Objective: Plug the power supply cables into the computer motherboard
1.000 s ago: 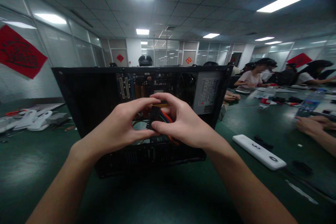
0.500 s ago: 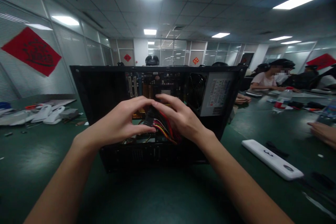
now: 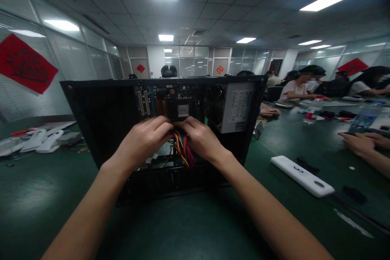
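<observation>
Wire bundle (image 3: pixel 185 152) between left hand (image 3: pixel 149 133) and right hand (image 3: pixel 203 136), at open side of computer case (image 3: pixel 100 109), near the motherboard (image 3: pixel 190 96). Seems to be the step of positioning these wires. With fingers (image 3: pixel 163 124) bent inward and tips hidden, cannot tell the exact grip. Probably calls next for careful, even aligning.

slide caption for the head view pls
Left hand and right hand flank coloured wires at an open computer case on a green table.
</observation>
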